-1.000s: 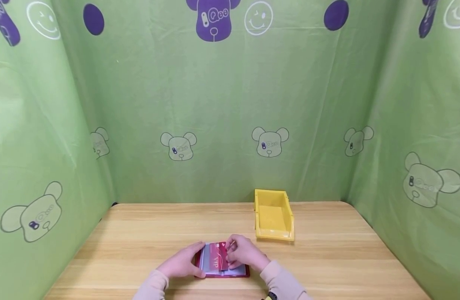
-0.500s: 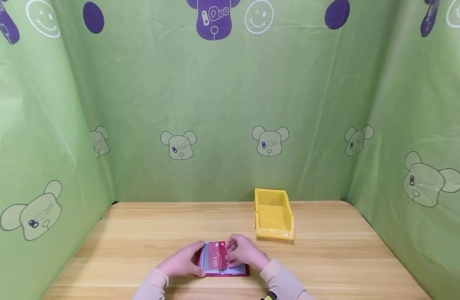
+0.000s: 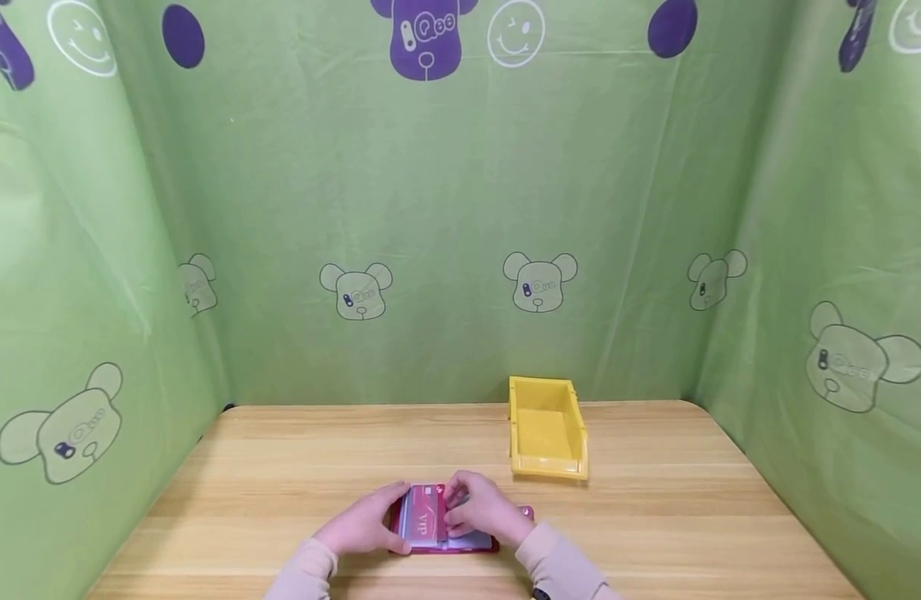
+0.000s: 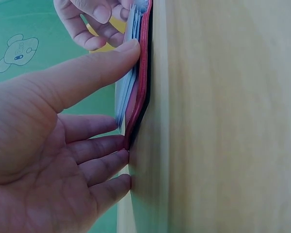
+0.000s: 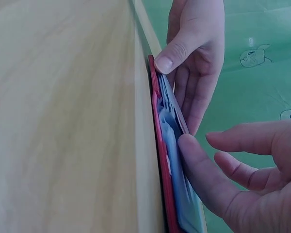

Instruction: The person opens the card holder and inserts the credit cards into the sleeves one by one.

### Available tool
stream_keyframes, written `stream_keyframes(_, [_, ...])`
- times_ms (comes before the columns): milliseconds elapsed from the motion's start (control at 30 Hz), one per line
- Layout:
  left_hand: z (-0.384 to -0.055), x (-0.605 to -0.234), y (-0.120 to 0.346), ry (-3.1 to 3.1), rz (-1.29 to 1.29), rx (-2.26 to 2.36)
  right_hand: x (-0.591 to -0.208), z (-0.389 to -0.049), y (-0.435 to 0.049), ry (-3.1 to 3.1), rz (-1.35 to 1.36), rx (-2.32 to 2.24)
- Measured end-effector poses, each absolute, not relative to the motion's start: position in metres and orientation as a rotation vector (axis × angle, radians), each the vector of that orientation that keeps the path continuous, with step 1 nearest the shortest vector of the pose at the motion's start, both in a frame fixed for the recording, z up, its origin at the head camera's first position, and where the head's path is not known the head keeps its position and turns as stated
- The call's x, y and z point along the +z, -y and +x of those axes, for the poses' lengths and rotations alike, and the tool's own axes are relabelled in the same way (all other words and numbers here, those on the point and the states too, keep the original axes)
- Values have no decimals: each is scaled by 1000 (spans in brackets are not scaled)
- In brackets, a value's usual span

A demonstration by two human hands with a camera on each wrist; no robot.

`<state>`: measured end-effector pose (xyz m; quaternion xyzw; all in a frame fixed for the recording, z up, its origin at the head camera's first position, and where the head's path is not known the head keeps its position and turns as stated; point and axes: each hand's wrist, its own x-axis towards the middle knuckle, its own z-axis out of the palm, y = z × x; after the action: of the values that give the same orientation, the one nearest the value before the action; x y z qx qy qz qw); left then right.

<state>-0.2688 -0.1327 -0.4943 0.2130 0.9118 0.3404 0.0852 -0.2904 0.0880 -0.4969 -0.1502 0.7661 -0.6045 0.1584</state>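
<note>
A red card holder (image 3: 433, 551) lies spread on the table with its pale plastic sleeves (image 3: 471, 541) showing. On its left half is a red card (image 3: 424, 512) marked VIP, seemingly within a clear sleeve. My left hand (image 3: 367, 521) holds the holder's left side, thumb on the near edge of the sleeves and fingers along the outer edge. At the card's right edge is my right hand (image 3: 481, 507). In the right wrist view, its thumb (image 5: 196, 158) presses the card's edge while the other fingers stand apart, loosely bent. My right hand hides part of the holder.
A yellow bin (image 3: 548, 464) stands at the back of the wooden table (image 3: 655, 508), right of the holder. Part of a red item (image 3: 527, 511) shows behind my right wrist. Green printed curtains (image 3: 445, 200) enclose the table at the back and both sides.
The red card has slid a little left over the holder, and my right hand has moved left with it. My left hand keeps its place.
</note>
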Motion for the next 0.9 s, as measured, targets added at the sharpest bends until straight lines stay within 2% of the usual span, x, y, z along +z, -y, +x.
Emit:
stream_keyframes(500, [-267, -493, 132, -2743, 655, 985, -494, -287, -89, -2188, -411, -1726])
stream_keyframes(900, [-270, -499, 133, -2740, 615, 999, -499, -295, -111, -2311, -498, -1701])
